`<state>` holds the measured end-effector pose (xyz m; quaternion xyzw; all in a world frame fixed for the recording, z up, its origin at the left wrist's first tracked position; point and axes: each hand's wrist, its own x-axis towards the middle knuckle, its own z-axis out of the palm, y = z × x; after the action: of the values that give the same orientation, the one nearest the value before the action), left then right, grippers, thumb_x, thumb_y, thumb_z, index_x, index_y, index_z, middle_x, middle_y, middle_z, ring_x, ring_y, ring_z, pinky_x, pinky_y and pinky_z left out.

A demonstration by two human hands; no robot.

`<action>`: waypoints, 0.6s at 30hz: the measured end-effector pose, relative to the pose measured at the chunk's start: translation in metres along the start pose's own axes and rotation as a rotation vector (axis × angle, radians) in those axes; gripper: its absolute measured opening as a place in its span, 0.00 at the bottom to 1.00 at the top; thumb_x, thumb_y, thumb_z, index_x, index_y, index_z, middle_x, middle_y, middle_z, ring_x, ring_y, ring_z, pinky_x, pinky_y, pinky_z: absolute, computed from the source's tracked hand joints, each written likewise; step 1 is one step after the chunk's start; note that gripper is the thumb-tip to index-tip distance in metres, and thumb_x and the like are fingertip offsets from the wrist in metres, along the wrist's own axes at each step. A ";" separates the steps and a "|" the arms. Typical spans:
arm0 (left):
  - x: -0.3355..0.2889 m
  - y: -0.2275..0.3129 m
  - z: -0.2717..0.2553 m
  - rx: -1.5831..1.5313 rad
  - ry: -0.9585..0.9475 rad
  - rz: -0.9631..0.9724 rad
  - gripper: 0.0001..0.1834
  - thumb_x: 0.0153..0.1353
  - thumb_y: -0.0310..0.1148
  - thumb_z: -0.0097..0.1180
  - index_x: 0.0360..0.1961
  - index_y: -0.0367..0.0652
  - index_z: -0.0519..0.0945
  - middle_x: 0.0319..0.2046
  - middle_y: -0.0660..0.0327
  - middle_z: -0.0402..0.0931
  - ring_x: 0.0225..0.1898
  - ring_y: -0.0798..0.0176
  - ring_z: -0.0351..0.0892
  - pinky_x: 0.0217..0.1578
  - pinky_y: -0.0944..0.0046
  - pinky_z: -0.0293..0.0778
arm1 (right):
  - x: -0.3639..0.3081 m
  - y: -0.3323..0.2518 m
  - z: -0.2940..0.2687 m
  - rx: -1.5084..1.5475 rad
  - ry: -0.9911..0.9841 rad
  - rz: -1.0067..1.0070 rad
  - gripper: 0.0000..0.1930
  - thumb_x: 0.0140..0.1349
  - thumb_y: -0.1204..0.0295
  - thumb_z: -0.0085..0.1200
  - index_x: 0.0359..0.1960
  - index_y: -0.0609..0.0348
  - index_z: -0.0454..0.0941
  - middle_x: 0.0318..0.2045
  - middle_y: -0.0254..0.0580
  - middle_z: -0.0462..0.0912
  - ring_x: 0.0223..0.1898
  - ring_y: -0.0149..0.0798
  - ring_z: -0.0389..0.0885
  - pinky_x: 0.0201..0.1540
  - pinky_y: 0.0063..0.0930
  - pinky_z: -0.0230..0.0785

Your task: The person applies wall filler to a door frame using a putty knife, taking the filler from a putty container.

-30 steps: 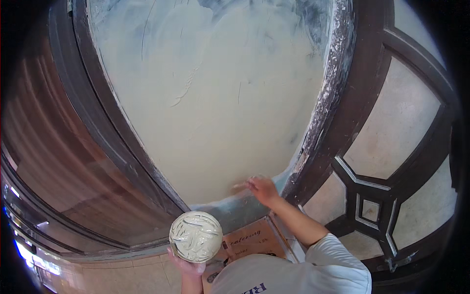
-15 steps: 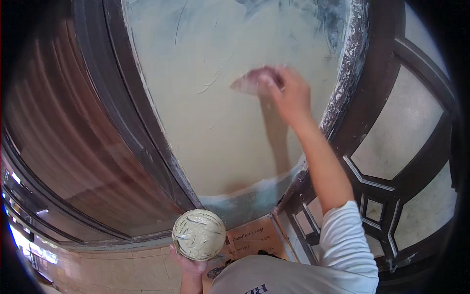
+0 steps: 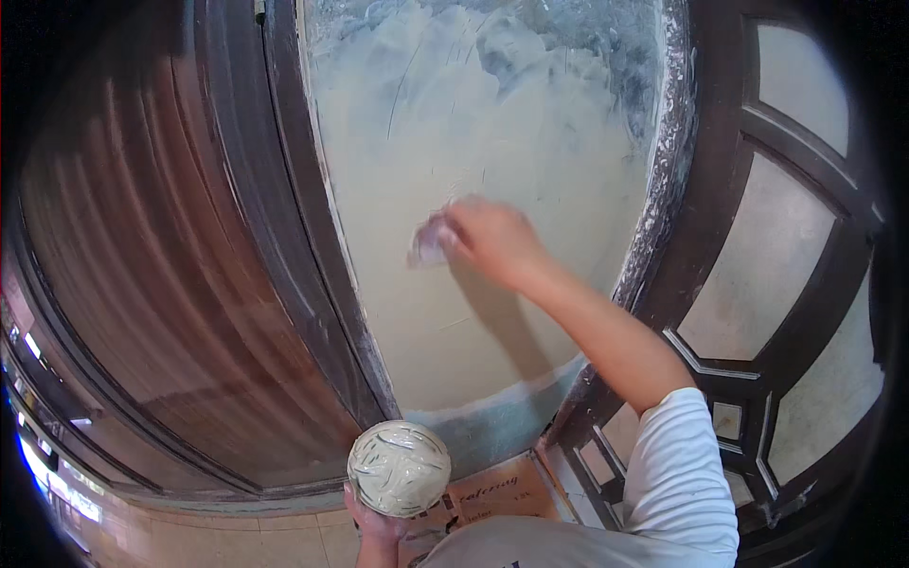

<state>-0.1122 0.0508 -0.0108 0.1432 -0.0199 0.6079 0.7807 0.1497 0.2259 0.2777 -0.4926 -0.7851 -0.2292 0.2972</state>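
Observation:
My left hand [image 3: 377,523] grips a round container of putty [image 3: 399,469] from below, low in front of me. Cream-coloured putty with swirled ridges heaps over its top and hides most of the container. Up against the wall panel [image 3: 445,350], my right hand [image 3: 500,239] is closed on a thin, pale purplish spreader [image 3: 431,242], its outline blurred by motion. The spreader's blade lies at or very near the putty-coated surface. Smooth cream putty covers the panel's middle, while patchy blue-grey shows near the top and a bluish strip runs along the bottom.
A dark wooden frame with a brownish curtained pane [image 3: 142,284] stands at left. On the right is a dark panelled door [image 3: 701,256] with pale insets. Brown cardboard [image 3: 502,488] lies on the floor below the wall, beside beige tiles [image 3: 275,540].
My right hand and the spreader have moved down and to the left across the panel. The view has shifted, and the putty container in my left hand appears slightly further right and lower.

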 end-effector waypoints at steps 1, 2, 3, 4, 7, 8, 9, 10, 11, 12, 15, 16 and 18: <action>0.001 -0.002 -0.002 0.113 0.059 -0.021 0.43 0.63 0.63 0.42 0.72 0.47 0.54 0.69 0.49 0.57 0.67 0.44 0.62 0.65 0.43 0.61 | 0.028 0.016 -0.026 -0.057 0.164 -0.012 0.14 0.63 0.60 0.56 0.42 0.56 0.79 0.38 0.46 0.82 0.40 0.53 0.80 0.43 0.44 0.73; 0.000 -0.003 -0.005 0.227 0.125 -0.036 0.48 0.58 0.69 0.41 0.71 0.47 0.57 0.69 0.53 0.58 0.66 0.43 0.63 0.63 0.40 0.65 | 0.054 0.021 -0.060 -0.069 0.322 -0.017 0.13 0.62 0.62 0.55 0.43 0.56 0.76 0.37 0.51 0.82 0.41 0.55 0.80 0.42 0.47 0.73; -0.003 -0.008 -0.001 0.844 -0.155 0.250 0.39 0.69 0.60 0.32 0.72 0.46 0.53 0.70 0.51 0.54 0.68 0.45 0.59 0.67 0.44 0.59 | 0.075 0.029 -0.094 -0.075 0.395 0.015 0.13 0.63 0.61 0.55 0.43 0.56 0.76 0.37 0.51 0.82 0.41 0.56 0.80 0.42 0.47 0.72; -0.002 -0.009 0.000 0.841 -0.165 0.253 0.39 0.69 0.60 0.32 0.72 0.46 0.53 0.70 0.51 0.54 0.68 0.45 0.59 0.67 0.44 0.59 | 0.088 0.031 -0.118 -0.079 0.472 0.044 0.14 0.63 0.61 0.55 0.42 0.57 0.77 0.37 0.52 0.82 0.41 0.56 0.80 0.42 0.47 0.72; 0.000 -0.006 -0.005 0.306 -0.085 0.047 0.41 0.67 0.64 0.24 0.72 0.47 0.54 0.71 0.54 0.54 0.68 0.45 0.59 0.66 0.43 0.61 | 0.090 0.003 -0.120 0.007 0.443 -0.016 0.14 0.62 0.62 0.56 0.43 0.58 0.76 0.39 0.53 0.82 0.41 0.56 0.80 0.42 0.47 0.72; -0.001 -0.004 -0.013 0.371 -0.049 0.073 0.42 0.67 0.65 0.24 0.72 0.47 0.54 0.71 0.53 0.54 0.68 0.45 0.60 0.66 0.43 0.61 | 0.085 -0.006 -0.088 0.028 0.397 -0.093 0.14 0.62 0.62 0.56 0.43 0.58 0.76 0.38 0.52 0.82 0.41 0.57 0.80 0.43 0.48 0.72; -0.005 -0.002 -0.018 0.437 -0.003 0.102 0.42 0.67 0.65 0.24 0.72 0.47 0.54 0.70 0.52 0.54 0.68 0.45 0.60 0.65 0.43 0.61 | 0.076 -0.029 -0.070 0.023 0.213 -0.090 0.16 0.61 0.61 0.58 0.46 0.56 0.77 0.40 0.50 0.83 0.43 0.54 0.81 0.46 0.42 0.73; -0.007 -0.005 -0.011 0.435 -0.004 0.105 0.42 0.67 0.65 0.24 0.72 0.47 0.54 0.70 0.52 0.54 0.68 0.45 0.60 0.65 0.43 0.61 | 0.072 -0.039 -0.059 -0.010 0.056 -0.137 0.16 0.61 0.61 0.58 0.45 0.56 0.77 0.39 0.51 0.81 0.43 0.56 0.80 0.47 0.43 0.72; -0.002 -0.008 0.001 0.386 0.022 0.070 0.42 0.67 0.65 0.24 0.72 0.47 0.55 0.70 0.52 0.55 0.68 0.45 0.60 0.65 0.42 0.61 | 0.079 -0.037 -0.063 -0.042 0.100 -0.119 0.16 0.61 0.61 0.58 0.46 0.57 0.77 0.39 0.51 0.82 0.43 0.55 0.80 0.47 0.43 0.72; 0.002 -0.008 0.008 0.339 0.050 0.036 0.42 0.67 0.65 0.24 0.72 0.47 0.55 0.70 0.52 0.56 0.68 0.45 0.60 0.65 0.42 0.62 | 0.092 -0.031 -0.069 -0.071 0.145 -0.103 0.17 0.61 0.60 0.58 0.46 0.58 0.77 0.40 0.51 0.83 0.43 0.55 0.81 0.47 0.43 0.73; 0.003 -0.010 -0.032 0.371 0.053 0.049 0.45 0.64 0.68 0.30 0.71 0.46 0.56 0.69 0.52 0.57 0.67 0.45 0.62 0.64 0.42 0.63 | 0.147 0.016 -0.144 -0.106 0.498 0.083 0.21 0.60 0.58 0.60 0.49 0.59 0.77 0.41 0.52 0.84 0.43 0.54 0.83 0.47 0.43 0.74; 0.004 -0.012 -0.035 0.302 0.082 0.027 0.46 0.63 0.69 0.32 0.71 0.46 0.56 0.69 0.52 0.57 0.67 0.45 0.62 0.63 0.42 0.64 | 0.158 0.033 -0.169 -0.147 0.568 0.162 0.23 0.60 0.57 0.61 0.50 0.60 0.77 0.41 0.52 0.85 0.43 0.54 0.83 0.47 0.43 0.74; 0.005 -0.013 -0.025 0.410 0.148 0.098 0.46 0.63 0.68 0.29 0.71 0.43 0.57 0.68 0.52 0.60 0.65 0.45 0.65 0.63 0.43 0.66 | 0.161 0.035 -0.189 -0.124 0.657 0.135 0.19 0.59 0.61 0.59 0.47 0.61 0.78 0.38 0.54 0.85 0.41 0.54 0.84 0.44 0.44 0.75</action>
<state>-0.1025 0.0586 -0.0361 0.2527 0.1542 0.6455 0.7041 0.1725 0.2191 0.5270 -0.4604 -0.5977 -0.4027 0.5183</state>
